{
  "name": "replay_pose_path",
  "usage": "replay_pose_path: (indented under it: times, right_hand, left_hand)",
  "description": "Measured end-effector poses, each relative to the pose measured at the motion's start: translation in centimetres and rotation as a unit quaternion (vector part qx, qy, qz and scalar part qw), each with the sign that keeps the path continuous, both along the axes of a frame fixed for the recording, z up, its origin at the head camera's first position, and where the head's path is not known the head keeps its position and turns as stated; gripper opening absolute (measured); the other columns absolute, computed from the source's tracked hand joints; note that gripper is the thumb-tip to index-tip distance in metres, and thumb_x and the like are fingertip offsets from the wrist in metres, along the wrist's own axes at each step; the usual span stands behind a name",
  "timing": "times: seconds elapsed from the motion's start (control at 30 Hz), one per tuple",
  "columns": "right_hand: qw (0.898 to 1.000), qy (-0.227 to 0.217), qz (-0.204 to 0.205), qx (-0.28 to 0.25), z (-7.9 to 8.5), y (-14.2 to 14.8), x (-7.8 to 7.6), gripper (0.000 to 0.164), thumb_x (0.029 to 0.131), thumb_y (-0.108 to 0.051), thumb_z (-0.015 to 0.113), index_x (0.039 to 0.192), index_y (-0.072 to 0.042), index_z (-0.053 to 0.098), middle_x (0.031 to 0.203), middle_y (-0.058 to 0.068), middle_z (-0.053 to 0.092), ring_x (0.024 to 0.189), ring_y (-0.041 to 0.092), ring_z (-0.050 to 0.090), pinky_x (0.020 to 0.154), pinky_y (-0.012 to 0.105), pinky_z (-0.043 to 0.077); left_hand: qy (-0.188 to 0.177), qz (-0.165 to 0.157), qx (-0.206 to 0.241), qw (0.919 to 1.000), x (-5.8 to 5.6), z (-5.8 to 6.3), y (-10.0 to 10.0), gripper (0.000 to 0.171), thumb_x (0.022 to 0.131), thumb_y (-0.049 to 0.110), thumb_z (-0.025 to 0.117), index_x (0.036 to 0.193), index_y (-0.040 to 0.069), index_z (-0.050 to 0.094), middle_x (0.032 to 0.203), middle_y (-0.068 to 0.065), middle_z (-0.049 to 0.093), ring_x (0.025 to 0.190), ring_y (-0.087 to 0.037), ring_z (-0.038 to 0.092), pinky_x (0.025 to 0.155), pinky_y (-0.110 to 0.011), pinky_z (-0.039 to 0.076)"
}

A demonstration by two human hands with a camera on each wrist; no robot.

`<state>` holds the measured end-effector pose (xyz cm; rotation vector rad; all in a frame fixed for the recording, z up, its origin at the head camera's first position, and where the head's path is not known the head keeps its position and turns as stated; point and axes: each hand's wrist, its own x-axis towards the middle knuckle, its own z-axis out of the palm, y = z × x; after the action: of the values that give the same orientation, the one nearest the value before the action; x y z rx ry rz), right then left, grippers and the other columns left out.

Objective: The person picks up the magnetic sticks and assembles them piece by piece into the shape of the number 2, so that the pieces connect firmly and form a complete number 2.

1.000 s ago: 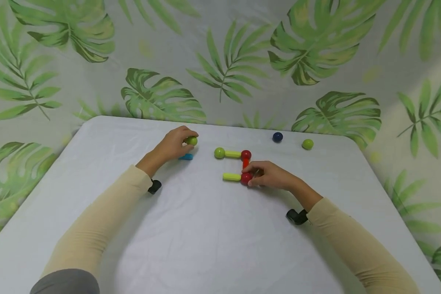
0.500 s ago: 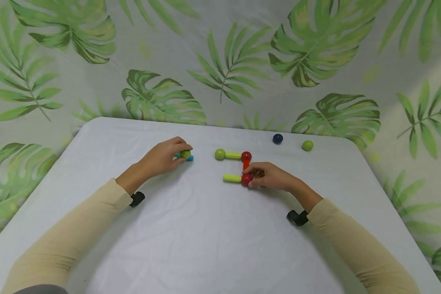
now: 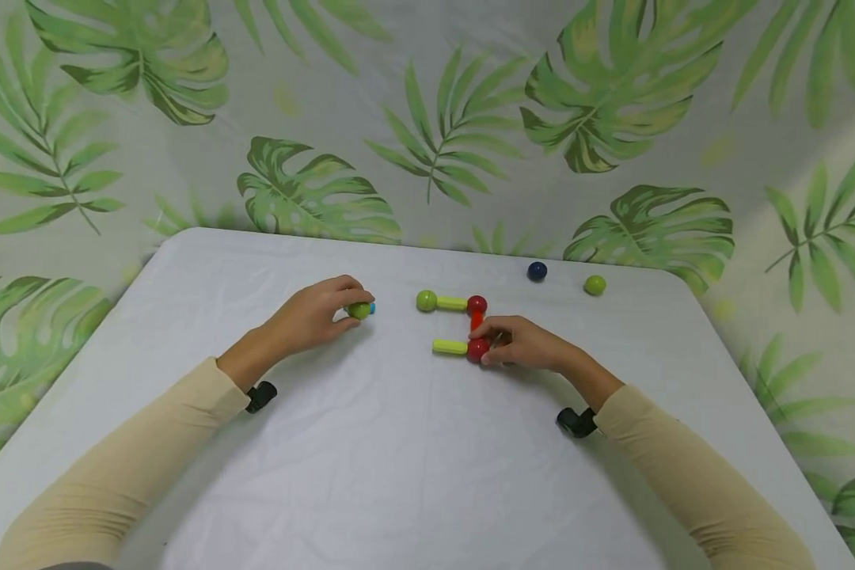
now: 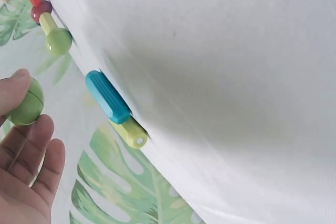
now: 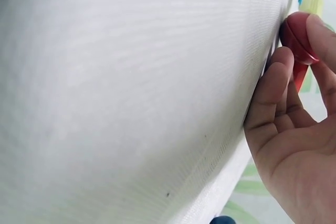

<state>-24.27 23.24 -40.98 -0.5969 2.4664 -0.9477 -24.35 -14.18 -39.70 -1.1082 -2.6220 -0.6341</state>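
My left hand (image 3: pixel 313 313) pinches a green ball (image 3: pixel 359 310) between thumb and fingers. In the head view the ball covers most of a blue rod (image 3: pixel 373 308). The left wrist view shows this blue rod (image 4: pixel 107 96) lying on the cloth with a yellow-green rod (image 4: pixel 131 134) beside it, both apart from the held ball. My right hand (image 3: pixel 530 342) holds a red ball (image 3: pixel 478 350) at the near corner of a joined chain. From that ball a yellow-green rod (image 3: pixel 450 347) points left, and a red rod (image 3: pixel 476 320) runs back to a second red ball (image 3: pixel 476 305).
Another yellow-green rod (image 3: pixel 452 303) links the far red ball to a green ball (image 3: pixel 426 301). Near the back edge lie a dark blue ball (image 3: pixel 537 271) and a loose green ball (image 3: pixel 594 285). White cloth covers the table (image 3: pixel 399 459); leaf-patterned fabric hangs behind.
My left hand has drawn back toward me and slightly left with the green ball, bringing it over the blue rod. My right hand stays on the red ball.
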Motion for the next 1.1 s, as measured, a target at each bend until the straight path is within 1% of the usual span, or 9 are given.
replay_pose_path:
  times: [0.13,0.27,0.43,0.5,0.6,0.73,0.83,0.93,1.1]
  right_hand:
    - [1.0,0.004,0.003,0.002,-0.2,0.0,-0.2,0.037,0.089,-0.014,0.073,0.126,-0.014,0.065,0.117,0.011,0.061,0.1,0.023,0.053,0.085,0.03,0.048]
    - [1.0,0.002,0.006,0.003,-0.3,0.0,-0.3,0.037,0.089,-0.014,0.073,0.125,-0.014,0.065,0.118,0.011,0.061,0.1,0.023,0.053,0.085,0.03,0.048]
    - [1.0,-0.001,0.004,0.005,-0.2,0.1,-0.2,0.037,0.089,-0.015,0.073,0.125,-0.015,0.065,0.119,0.011,0.061,0.101,0.024,0.053,0.085,0.03,0.048]
    - [1.0,-0.002,0.003,0.006,-0.1,0.2,-0.2,0.036,0.089,-0.015,0.073,0.124,-0.016,0.065,0.12,0.011,0.061,0.102,0.024,0.053,0.085,0.03,0.048]
    - [1.0,-0.002,0.004,0.007,0.1,0.1,-0.3,0.036,0.089,-0.015,0.073,0.124,-0.016,0.065,0.12,0.011,0.061,0.103,0.024,0.053,0.085,0.029,0.048]
    - [1.0,0.0,0.003,0.003,0.0,0.0,-0.3,0.036,0.089,-0.014,0.072,0.124,-0.015,0.065,0.121,0.012,0.061,0.103,0.024,0.053,0.086,0.029,0.048]
    - [1.0,0.001,0.004,0.0,-0.1,0.1,-0.2,0.037,0.089,-0.013,0.073,0.125,-0.014,0.065,0.12,0.012,0.061,0.103,0.025,0.053,0.086,0.03,0.048]
    - [1.0,0.002,0.006,-0.002,-0.2,0.1,-0.3,0.037,0.09,-0.014,0.072,0.126,-0.013,0.065,0.12,0.012,0.061,0.102,0.024,0.053,0.085,0.03,0.048]
    - [1.0,0.002,0.005,-0.003,-0.3,0.2,-0.3,0.037,0.09,-0.014,0.072,0.126,-0.014,0.065,0.119,0.012,0.061,0.102,0.024,0.053,0.085,0.03,0.048]
  left_hand:
    - [0.006,-0.02,0.003,0.9998,0.6,-0.5,0.3,0.036,0.084,0.01,0.078,0.119,0.01,0.069,0.114,-0.004,0.065,0.1,-0.018,0.065,0.085,-0.036,0.056]
    - [0.005,-0.035,0.024,0.9991,1.1,-0.8,0.6,0.037,0.083,0.009,0.079,0.118,0.01,0.07,0.114,-0.004,0.066,0.1,-0.017,0.066,0.085,-0.036,0.057]
    - [-0.022,-0.065,0.069,0.9953,1.4,-0.8,1.0,0.035,0.081,0.005,0.08,0.115,0.007,0.07,0.112,-0.005,0.069,0.097,-0.015,0.065,0.083,-0.036,0.058]
    - [-0.038,-0.074,0.079,0.9934,1.5,-0.9,1.1,0.034,0.081,0.005,0.08,0.113,0.006,0.07,0.11,-0.004,0.07,0.095,-0.014,0.065,0.081,-0.034,0.058]
    - [-0.054,-0.088,0.084,0.9911,1.6,-1.2,1.3,0.033,0.08,0.004,0.08,0.111,0.006,0.069,0.106,-0.003,0.07,0.092,-0.012,0.063,0.08,-0.035,0.058]
    - [-0.061,-0.095,0.09,0.9895,1.8,-1.4,1.4,0.034,0.079,0.004,0.081,0.111,0.006,0.069,0.106,-0.004,0.07,0.091,-0.013,0.065,0.079,-0.037,0.059]
    - [-0.058,-0.089,0.096,0.9897,1.9,-1.5,1.6,0.036,0.079,0.006,0.082,0.112,0.005,0.07,0.108,-0.006,0.071,0.09,-0.015,0.069,0.077,-0.033,0.059]
    - [-0.062,-0.084,0.094,0.9901,1.9,-1.7,1.7,0.036,0.079,0.008,0.082,0.113,0.005,0.07,0.109,-0.006,0.071,0.089,-0.015,0.07,0.076,-0.03,0.059]
    - [-0.068,-0.085,0.093,0.9897,1.8,-1.6,2.0,0.036,0.079,0.007,0.082,0.113,0.005,0.07,0.108,-0.006,0.071,0.089,-0.016,0.07,0.078,-0.03,0.059]
